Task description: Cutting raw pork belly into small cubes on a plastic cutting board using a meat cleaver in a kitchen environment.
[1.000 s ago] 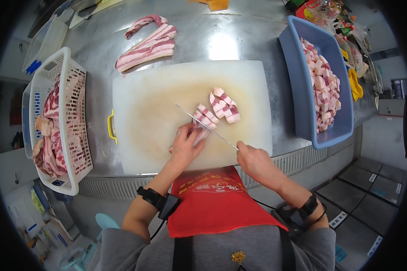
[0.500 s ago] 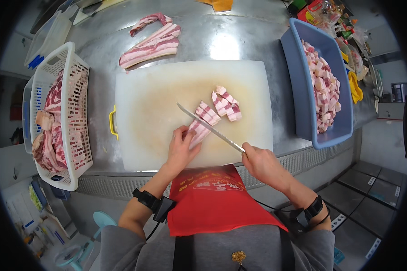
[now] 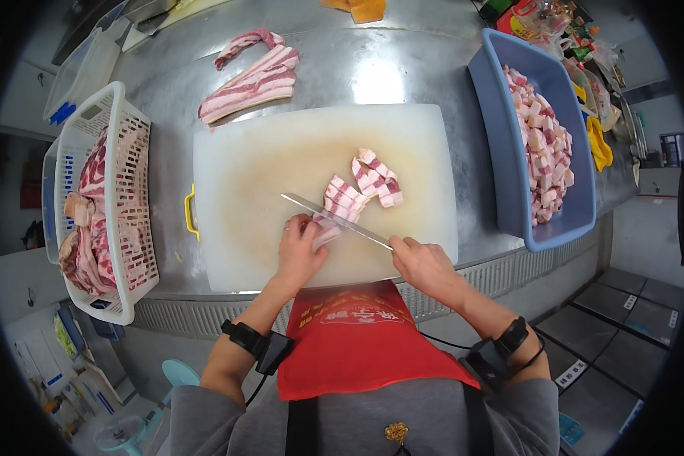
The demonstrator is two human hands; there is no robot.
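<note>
A strip of pork belly [image 3: 327, 229] lies on the white cutting board [image 3: 243, 167], its far part cut into pieces [image 3: 345, 196]. My left hand [image 3: 301, 248] holds the uncut near end, fingers curled against the meat. In my right hand [image 3: 422, 264] is the handle of a long knife [image 3: 334, 218]; its blade lies slantwise across the strip, just beyond my left fingers. Another cluster of cut pork pieces [image 3: 378, 179] sits to the right of the strip. The underside of the blade and my left fingertips are partly hidden.
Larger pork belly slabs [image 3: 252, 82] lie on the steel table [image 3: 327, 57] beyond the board. A white basket [image 3: 123, 197] of big meat pieces stands at left, a blue tub [image 3: 501, 167] of pork cubes at right. A yellow handle [image 3: 191, 213] sticks out from the board's left edge.
The knife and my right hand have shifted left and nearer, so the blade crosses the strip closer to my left hand. More cut pieces lie beyond the blade.
</note>
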